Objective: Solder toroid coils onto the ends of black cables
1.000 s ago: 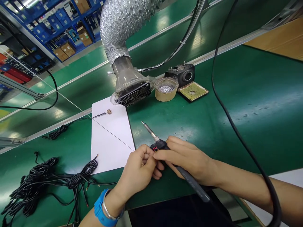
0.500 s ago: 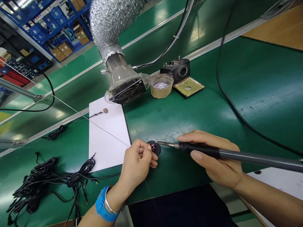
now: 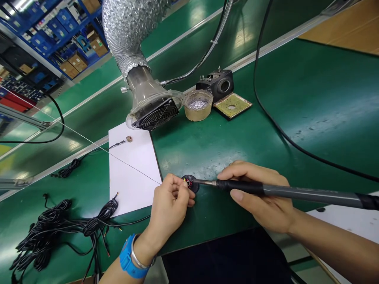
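A soldering iron [image 3: 239,187] is gripped in my right hand [image 3: 263,197], its metal tip pointing left. That tip reaches the small round black part [image 3: 194,187], which has red and other coloured wires at its centre; exact contact is too small to make out. My left hand [image 3: 170,205] has its fingers pinched at the left edge of this part. A yellow wire end shows at those fingertips. From the upper left a thin strand of solder wire [image 3: 127,161] runs to the same fingers, and a black cable [image 3: 134,222] leads under the hand.
Bundled black cables [image 3: 50,228] lie at left. A white sheet [image 3: 134,173] bears a small connector [image 3: 129,139]. Above hangs a fume extractor [image 3: 155,114]. Behind are a solder-filled pot [image 3: 198,114], a black iron stand [image 3: 217,85] and a yellow sponge [image 3: 237,104]. The iron's cord [image 3: 284,134] curves at right.
The soldering iron's tip has moved left, from the edge of the round part to its wired centre. My left hand stays pinched there. The whole view has shifted slightly.
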{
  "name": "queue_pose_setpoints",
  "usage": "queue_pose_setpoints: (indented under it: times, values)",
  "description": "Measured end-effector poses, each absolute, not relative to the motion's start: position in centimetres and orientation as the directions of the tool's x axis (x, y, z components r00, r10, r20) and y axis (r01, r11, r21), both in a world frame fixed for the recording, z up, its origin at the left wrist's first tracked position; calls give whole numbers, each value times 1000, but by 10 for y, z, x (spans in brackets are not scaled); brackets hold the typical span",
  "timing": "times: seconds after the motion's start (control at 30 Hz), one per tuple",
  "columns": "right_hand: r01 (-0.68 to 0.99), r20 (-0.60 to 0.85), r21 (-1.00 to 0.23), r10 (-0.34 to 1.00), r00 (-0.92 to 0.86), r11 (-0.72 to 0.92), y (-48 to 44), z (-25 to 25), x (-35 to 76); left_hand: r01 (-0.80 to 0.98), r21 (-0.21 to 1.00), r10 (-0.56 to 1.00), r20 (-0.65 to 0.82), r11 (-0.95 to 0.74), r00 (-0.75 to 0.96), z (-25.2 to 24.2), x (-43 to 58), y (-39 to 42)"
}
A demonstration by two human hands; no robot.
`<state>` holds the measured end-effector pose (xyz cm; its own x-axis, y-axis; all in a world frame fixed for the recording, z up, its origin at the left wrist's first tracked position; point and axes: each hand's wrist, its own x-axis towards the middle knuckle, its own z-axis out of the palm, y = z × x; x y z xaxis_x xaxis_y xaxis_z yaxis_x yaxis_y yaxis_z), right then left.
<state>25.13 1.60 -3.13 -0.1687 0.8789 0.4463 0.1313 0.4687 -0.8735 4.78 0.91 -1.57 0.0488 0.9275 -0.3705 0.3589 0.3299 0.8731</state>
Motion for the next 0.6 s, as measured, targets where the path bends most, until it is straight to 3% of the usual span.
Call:
queue_pose_setpoints:
  times: [0.6]
  values:
    - [97, 571, -800, 801, -182, 592, 12, -26, 246, 432, 851, 933, -356, 298, 57, -12, 48, 8]
